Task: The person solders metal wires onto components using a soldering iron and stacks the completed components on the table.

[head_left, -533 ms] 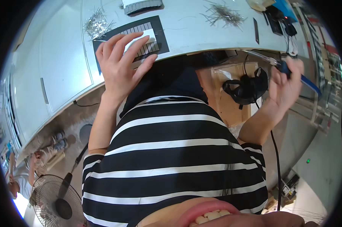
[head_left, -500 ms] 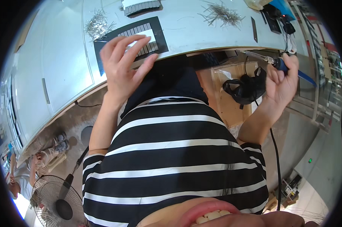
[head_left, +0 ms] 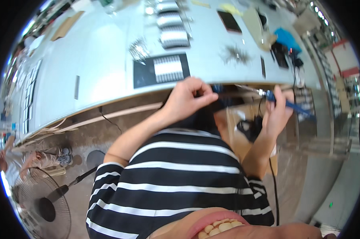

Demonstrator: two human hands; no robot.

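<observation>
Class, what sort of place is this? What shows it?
Probably an assembly workshop: a blue-handled soldering iron in the right hand, a long pale workbench, and heaps of thin metallic strands on it.

Blue tool handle [head_left: 299, 109], black mat [head_left: 143, 76], dark-striped white piece [head_left: 168, 68], pale blue tabletop [head_left: 104, 59], white-striped black shirt [head_left: 180, 176]

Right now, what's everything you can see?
Table: one, pale, ahead
Mat: one, black, on table
Striped block: one, white, on mat
Similar blocks: several, white, beyond mat
Wire piles: two, silver, on table
Phone: one, dark, on table
Box: one, brown, below table
Bag: one, black, by box
Fan: one, grey, lower left
Another person: one, pale clothing, lower left
Striped shirt: one, black and white, bottom centre
Tool: one, blue and silver, in right hand
Left hand: one, bare, at table edge; contents unclear
Right hand: one, bare, around tool
</observation>
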